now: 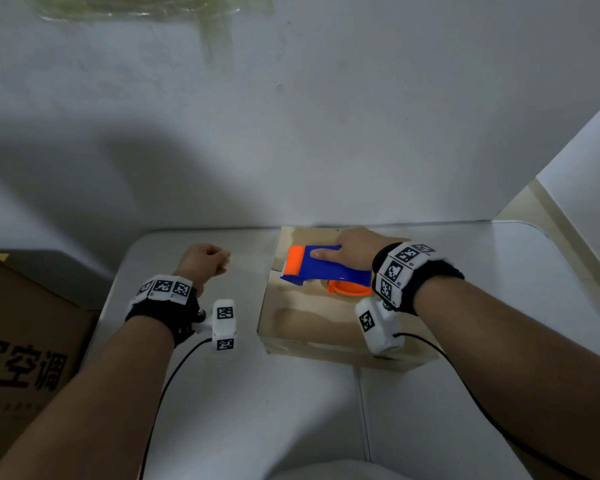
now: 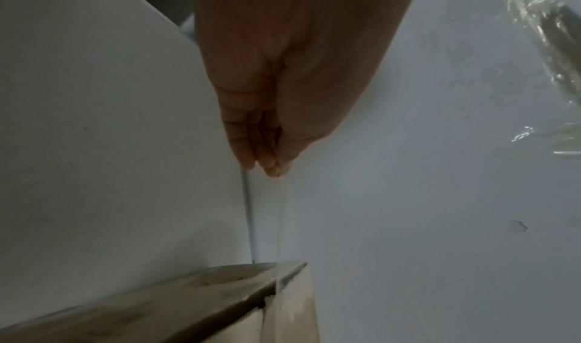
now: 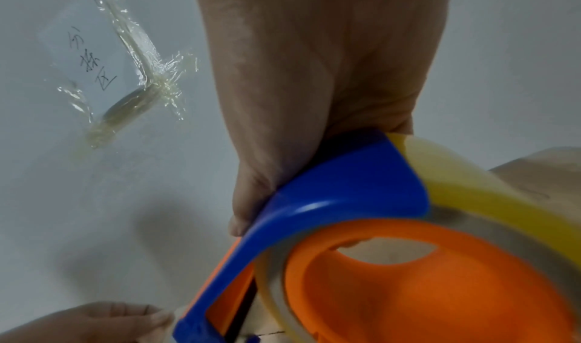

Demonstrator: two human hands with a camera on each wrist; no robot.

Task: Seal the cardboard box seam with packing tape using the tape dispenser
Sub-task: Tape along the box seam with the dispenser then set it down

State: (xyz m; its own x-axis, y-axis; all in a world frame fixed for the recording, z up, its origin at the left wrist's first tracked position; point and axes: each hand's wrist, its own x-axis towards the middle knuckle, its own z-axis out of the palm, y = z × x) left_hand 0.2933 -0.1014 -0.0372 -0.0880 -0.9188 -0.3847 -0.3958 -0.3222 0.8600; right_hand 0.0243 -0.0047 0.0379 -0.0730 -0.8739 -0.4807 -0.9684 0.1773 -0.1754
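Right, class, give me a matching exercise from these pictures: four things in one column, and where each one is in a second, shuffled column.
Things:
1. tape dispenser
2. cardboard box
3. left hand
4. large printed carton

Places:
A. beyond the table's left edge
B. on top of the box, gripped by the right hand
C. left of the box, over the table
D. on the table, near the wall

Pairs: 1-B, 2-D, 3-C, 4-A

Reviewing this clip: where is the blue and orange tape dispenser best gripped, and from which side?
Probably by the blue plastic back of the blue and orange tape dispenser, from above, as the right hand does now: the arched back fits a palm, leaving the orange roller end free over the cardboard box.
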